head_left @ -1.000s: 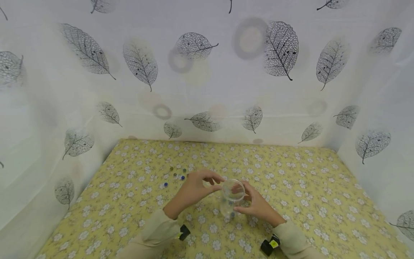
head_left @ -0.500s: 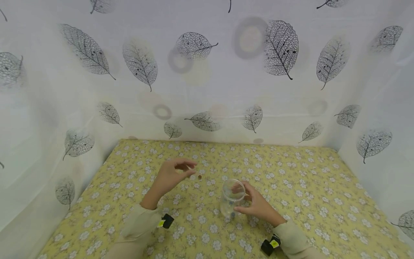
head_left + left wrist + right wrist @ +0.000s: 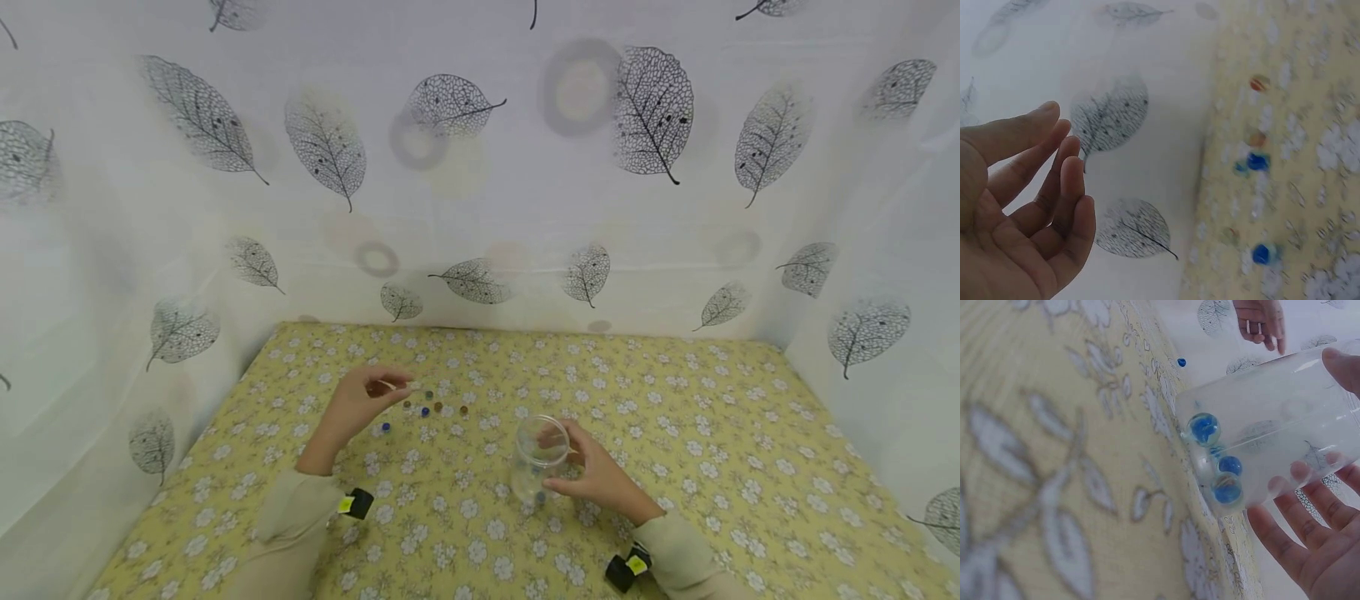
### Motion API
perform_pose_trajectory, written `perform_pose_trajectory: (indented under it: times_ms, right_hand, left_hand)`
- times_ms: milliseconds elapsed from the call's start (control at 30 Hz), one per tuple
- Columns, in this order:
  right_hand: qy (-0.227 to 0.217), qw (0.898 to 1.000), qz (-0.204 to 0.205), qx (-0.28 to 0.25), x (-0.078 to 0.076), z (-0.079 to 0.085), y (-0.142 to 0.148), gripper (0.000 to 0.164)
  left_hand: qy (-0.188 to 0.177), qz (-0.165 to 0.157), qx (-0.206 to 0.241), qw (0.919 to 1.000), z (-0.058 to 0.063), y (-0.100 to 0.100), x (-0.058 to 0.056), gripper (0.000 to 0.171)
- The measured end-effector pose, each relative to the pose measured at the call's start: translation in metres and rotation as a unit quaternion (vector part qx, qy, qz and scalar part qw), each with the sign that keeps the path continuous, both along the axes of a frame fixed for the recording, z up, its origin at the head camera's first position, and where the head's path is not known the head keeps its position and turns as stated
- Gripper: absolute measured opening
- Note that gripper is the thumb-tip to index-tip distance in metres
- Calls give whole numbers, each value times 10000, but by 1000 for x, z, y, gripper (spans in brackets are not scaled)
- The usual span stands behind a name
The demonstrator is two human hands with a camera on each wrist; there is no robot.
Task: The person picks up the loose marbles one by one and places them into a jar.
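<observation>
My right hand (image 3: 588, 471) grips a clear plastic jar (image 3: 525, 475), thumb on one side and fingers on the other; the jar stands upright on the tablecloth. Several blue-swirled marbles (image 3: 1227, 487) lie at its bottom in the right wrist view. Out to the left, my left hand (image 3: 363, 400) hovers just above loose marbles. Its fingers are loosely bent with nothing between thumb and fingertips in the left wrist view. Beside it lie two blue marbles, one nearer (image 3: 386, 427), a green marble (image 3: 429, 395) and brown marbles (image 3: 464, 409). Part of the group may be hidden by the hand.
A yellow floral tablecloth (image 3: 675, 433) covers the table. White sheets with a leaf print (image 3: 480, 200) hang behind it and along both sides. Black camera blocks (image 3: 360, 503) are strapped at both wrists.
My left hand has drawn away from the jar's mouth and moved left to the loose marbles, uncovering brown ones on the way. The right hand and jar stay put.
</observation>
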State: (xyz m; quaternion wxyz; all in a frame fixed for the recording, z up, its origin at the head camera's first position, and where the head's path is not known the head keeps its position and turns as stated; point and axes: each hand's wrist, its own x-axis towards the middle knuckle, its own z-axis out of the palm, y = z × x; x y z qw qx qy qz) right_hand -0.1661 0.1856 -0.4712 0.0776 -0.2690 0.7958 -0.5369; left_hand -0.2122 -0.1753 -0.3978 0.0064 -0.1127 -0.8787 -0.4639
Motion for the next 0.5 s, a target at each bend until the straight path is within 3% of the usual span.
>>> perform_pose_trajectory:
  times_ms: [500]
  right_hand:
    - [-50, 10000, -38, 61, 1, 1, 0, 70]
  left_hand:
    - [-618, 97, -587, 9963, -40, -24, -8, 25]
